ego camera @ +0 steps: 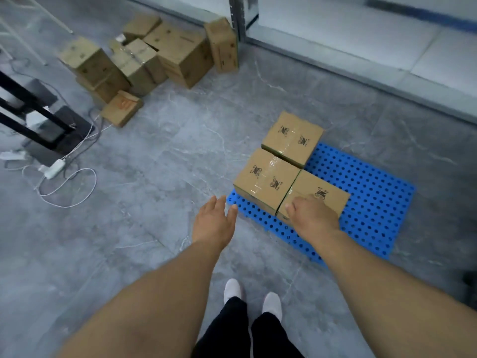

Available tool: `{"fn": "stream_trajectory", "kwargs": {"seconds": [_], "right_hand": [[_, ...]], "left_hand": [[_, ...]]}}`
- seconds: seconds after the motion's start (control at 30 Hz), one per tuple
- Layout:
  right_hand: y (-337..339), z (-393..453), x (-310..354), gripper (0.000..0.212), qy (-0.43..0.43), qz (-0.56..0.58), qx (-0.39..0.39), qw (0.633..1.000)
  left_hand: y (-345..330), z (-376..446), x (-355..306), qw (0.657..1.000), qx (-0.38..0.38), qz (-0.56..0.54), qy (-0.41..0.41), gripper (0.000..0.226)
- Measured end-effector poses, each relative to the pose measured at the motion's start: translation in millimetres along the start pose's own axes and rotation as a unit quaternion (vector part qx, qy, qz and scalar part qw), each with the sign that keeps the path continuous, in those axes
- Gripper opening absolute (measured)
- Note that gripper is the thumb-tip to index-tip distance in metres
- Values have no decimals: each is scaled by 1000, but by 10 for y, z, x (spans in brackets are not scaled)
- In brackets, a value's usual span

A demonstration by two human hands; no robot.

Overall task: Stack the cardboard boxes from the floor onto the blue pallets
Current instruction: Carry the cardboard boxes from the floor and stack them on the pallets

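Observation:
A blue perforated pallet (371,202) lies on the grey floor at the right. Three taped cardboard boxes stand on it: a far box (293,138), a middle box (265,179) and a near box (327,192). My right hand (312,215) lies over the near box's front edge, its fingers loosely curled; whether it touches the box I cannot tell. My left hand (215,222) hovers open, holding nothing, just left of the pallet's near corner. A heap of several cardboard boxes (144,58) lies on the floor at the back left.
A black stand base (38,117) with white cables and a power strip (55,167) sits at the left. A metal post (238,16) and a low ledge run along the back right. My feet in white shoes (233,290) stand below the pallet.

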State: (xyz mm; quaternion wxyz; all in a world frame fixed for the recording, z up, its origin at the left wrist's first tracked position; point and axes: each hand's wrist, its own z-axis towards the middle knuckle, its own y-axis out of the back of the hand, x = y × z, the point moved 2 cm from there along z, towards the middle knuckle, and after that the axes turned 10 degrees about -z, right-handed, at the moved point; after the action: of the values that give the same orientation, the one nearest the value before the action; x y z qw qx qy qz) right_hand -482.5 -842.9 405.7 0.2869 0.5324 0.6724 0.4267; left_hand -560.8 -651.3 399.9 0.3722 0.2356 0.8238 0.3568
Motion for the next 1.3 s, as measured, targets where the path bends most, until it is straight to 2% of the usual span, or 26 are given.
{"fn": "stream_trajectory", "kwargs": {"seconds": [0.27,0.4,0.53,0.93,1.3], "right_hand": [[718,61,738,41,95,-48,-63,992],[947,184,1234,28,122,-90,-83,985],[1122,398,1764,29,156,-106,-97,977],[1828,1255,3705,46,196,-88,-129,968],[2288,2288,4624,45,190,-111,-118,968]], "left_hand": [[781,-223,232,996,-78,-16,33,57],[1165,-171,486,992,-112,-19,53,59],[1561,4,763,987,-132,-39,78,61],[3173,1001,1607,974,-191,-85,88,56],[3988,2241,1844,974,-191,-103,67,58]]}}
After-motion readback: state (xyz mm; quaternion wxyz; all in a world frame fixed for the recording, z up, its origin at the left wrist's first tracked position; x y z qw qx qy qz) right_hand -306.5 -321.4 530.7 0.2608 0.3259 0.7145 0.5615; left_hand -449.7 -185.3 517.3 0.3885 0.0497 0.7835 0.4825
